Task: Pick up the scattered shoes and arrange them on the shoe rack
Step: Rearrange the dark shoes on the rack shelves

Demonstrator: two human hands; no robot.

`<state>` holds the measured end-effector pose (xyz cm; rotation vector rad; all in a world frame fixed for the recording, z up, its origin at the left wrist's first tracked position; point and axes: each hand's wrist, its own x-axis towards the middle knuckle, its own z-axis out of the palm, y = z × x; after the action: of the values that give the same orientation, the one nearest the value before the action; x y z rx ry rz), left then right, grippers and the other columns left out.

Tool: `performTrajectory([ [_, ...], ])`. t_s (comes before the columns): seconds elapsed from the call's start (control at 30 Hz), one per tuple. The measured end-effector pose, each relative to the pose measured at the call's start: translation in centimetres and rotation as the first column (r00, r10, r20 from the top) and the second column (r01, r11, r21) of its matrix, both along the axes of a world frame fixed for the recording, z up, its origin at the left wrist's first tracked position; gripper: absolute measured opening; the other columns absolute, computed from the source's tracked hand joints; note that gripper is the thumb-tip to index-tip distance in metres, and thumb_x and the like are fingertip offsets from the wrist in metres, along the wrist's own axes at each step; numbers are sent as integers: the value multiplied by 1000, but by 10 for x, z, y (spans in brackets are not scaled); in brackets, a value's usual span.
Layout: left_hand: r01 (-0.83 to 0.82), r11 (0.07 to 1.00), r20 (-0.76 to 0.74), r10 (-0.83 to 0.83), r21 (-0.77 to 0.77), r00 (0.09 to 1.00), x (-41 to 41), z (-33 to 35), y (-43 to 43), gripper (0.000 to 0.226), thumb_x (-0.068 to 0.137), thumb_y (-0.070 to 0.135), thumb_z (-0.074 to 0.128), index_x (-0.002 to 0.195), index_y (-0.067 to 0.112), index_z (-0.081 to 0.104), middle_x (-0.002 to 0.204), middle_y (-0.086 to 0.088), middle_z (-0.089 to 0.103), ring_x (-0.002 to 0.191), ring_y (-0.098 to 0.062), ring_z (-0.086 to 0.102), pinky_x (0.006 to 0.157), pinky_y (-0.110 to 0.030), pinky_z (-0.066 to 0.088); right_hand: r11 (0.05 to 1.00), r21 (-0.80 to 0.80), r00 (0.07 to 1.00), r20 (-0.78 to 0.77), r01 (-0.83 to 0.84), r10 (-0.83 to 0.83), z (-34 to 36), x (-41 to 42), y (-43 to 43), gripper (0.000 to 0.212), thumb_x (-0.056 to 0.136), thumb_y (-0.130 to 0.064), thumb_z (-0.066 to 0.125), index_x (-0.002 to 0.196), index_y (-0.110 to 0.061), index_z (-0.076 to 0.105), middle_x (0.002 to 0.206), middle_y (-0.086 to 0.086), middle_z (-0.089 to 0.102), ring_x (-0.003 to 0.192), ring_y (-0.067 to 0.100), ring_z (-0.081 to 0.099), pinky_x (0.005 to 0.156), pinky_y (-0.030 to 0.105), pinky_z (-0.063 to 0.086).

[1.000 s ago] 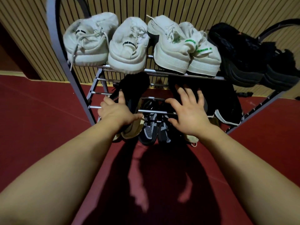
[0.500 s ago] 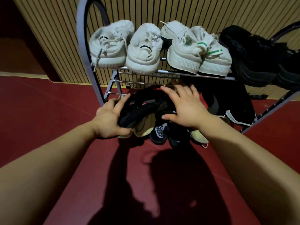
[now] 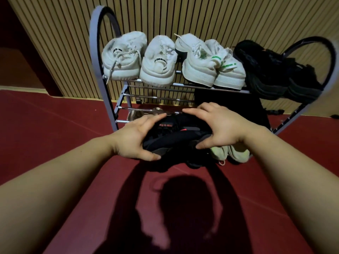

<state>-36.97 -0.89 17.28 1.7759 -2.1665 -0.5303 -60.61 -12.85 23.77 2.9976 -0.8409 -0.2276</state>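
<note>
The shoe rack (image 3: 100, 70) stood on a dark red floor (image 3: 45, 125), against a wall of thin wood slats (image 3: 165, 15). On the rack's top shelf sat four white sneakers in a row: two with black letters (image 3: 124, 57) at the left end, then two with green letters (image 3: 229, 72). A heap of black shoes (image 3: 275, 70) filled the right end.

Low at the front of the rack, both hands held a pair of black sneakers (image 3: 176, 132) with a small red mark, just in front of the lower metal bars. The left hand (image 3: 135, 138) gripped the left end, fingers on top and thumb below. The right hand (image 3: 220, 127) curled over the right end and clutched it too.

Pale yellow-green shoes (image 3: 229, 153) sat at the bottom of the rack, partly covered by the right wrist. Under the top shelf on the right was something big and dark (image 3: 229, 101) — too dark to tell what. The black sneakers blended together, so their shapes were hard to pick out. A person's shadow (image 3: 183, 208) lay on the floor in front of the rack — and the rack's right hoop looked blurry.
</note>
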Motion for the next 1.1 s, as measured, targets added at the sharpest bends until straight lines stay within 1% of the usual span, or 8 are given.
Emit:
performTrajectory([
  [0.17, -87, 990, 224, 110, -108, 968, -26, 6, -21, 125, 47, 97, 30, 149, 34, -7, 152, -11, 20, 140, -28, 21, 112, -40, 17, 987, -66, 980, 150, 144, -133, 2, -46, 1, 100, 65, -63, 71, 148, -33, 23, 133, 2, 42, 122, 25, 43, 94, 33, 40],
  [0.23, -240, 964, 285, 265, -118, 921, -39, 7, -30, 124, 53, 94, 37, 149, 32, -10, 154, -16, 13, 143, -29, 12, 115, -43, 7, 972, -69, 958, 201, 223, -206, -4, -62, 0, 100, 65, -65, 69, 148, -31, 24, 135, 3, 41, 124, 26, 41, 95, 34, 40],
  [0.33, -495, 869, 253, 478, 6, 841, -60, 9, -41, 118, 66, 83, 45, 149, 24, -14, 157, -16, 2, 145, -29, 1, 116, -47, 1, 940, -58, 908, 285, 337, -308, -13, -89, -3, 98, 66, -62, 71, 147, -29, 28, 135, 4, 43, 125, 26, 41, 95, 36, 41],
  [0.4, -565, 819, 168, 545, 105, 821, -68, 7, -47, 117, 70, 79, 47, 149, 20, -15, 158, -15, -3, 146, -29, 0, 117, -47, 4, 911, -59, 864, 345, 408, -365, -19, -108, -5, 95, 67, -59, 72, 147, -28, 30, 135, 5, 44, 125, 27, 41, 96, 37, 42],
  [0.6, -510, 822, 45, 516, 253, 855, -87, -5, -61, 113, 78, 69, 53, 147, 20, -21, 157, -18, -10, 146, -31, -3, 119, -43, 8, 779, 19, 679, 478, 626, -557, -36, -158, -10, 93, 70, -56, 72, 147, -26, 30, 138, 10, 44, 128, 30, 39, 97, 39, 41],
  [0.8, -444, 857, 27, 453, 261, 891, -133, -10, -81, 106, 81, 62, 56, 148, 27, -18, 156, -19, -14, 146, -33, -2, 119, -42, 12, 470, 179, 345, 468, 864, -814, -47, -153, -27, 93, 72, -65, 64, 148, -25, 27, 138, 15, 42, 128, 35, 38, 94, 45, 43],
  [1.0, -393, 893, -81, 418, 219, 905, -163, -13, -98, 97, 85, 54, 57, 144, 42, -19, 154, -20, -20, 145, -35, -3, 118, -42, 14, 382, 317, 283, 316, 868, -906, -48, -108, -49, 97, 71, -70, 60, 147, -22, 23, 142, 18, 34, 132, 37, 32, 100, 45, 38],
  [1.1, -359, 911, -123, 388, 202, 914, -167, -14, -105, 90, 87, 53, 56, 143, 49, -16, 154, -20, -21, 144, -38, -4, 118, -44, 12, 412, 378, 358, 207, 829, -910, -60, -100, -47, 102, 73, -68, 62, 150, -28, 9, 149, 17, 19, 138, 36, 21, 106, 47, 32],
])
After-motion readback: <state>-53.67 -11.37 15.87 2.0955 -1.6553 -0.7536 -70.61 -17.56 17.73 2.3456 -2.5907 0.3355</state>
